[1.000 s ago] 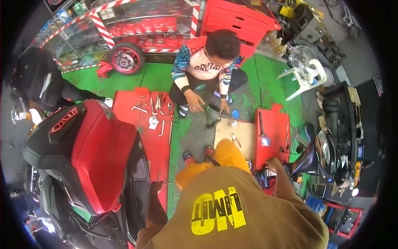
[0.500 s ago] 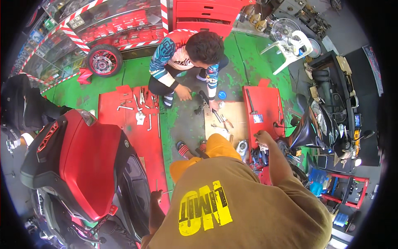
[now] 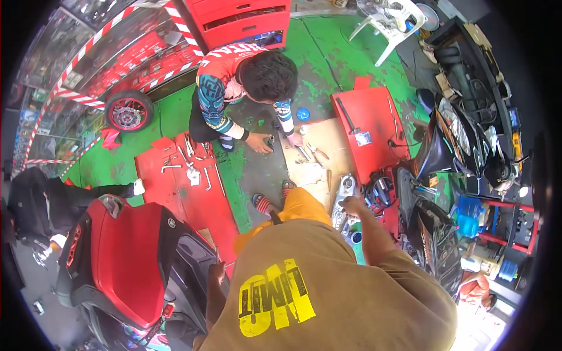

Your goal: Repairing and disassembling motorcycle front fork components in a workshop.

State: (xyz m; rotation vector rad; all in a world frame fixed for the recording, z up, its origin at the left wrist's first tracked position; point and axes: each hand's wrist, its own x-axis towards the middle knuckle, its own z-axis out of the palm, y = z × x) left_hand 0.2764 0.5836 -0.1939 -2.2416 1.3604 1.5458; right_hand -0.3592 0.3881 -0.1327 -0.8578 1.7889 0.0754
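Note:
My left hand (image 3: 216,272), beside the red and black scooter (image 3: 126,257), is closed on a thin metal tool (image 3: 217,254); its lower part is hidden. My right hand (image 3: 353,206) hangs over a silver metal engine cover (image 3: 346,188) at the cardboard's near right edge. Its fingers are curled, and anything in them is hidden. Across from me, a crouching person (image 3: 246,88) holds a small dark part (image 3: 270,142) in one hand. That person's other hand rests by a metal tube-like piece (image 3: 304,153) and orange-handled pliers (image 3: 321,153) on the cardboard (image 3: 293,175).
Several wrenches (image 3: 208,178) lie on the red lift plate (image 3: 199,202) at left. Another red plate (image 3: 374,128) carries a long dark tool (image 3: 347,115). A second motorcycle (image 3: 445,152) stands at right. Beyond are a wheel (image 3: 129,111), a white chair (image 3: 389,26) and a red cabinet (image 3: 240,26).
My right hand has moved toward me and left, from the red plate to over the engine cover. The crouching person leans lower. The whole view has turned and shifted.

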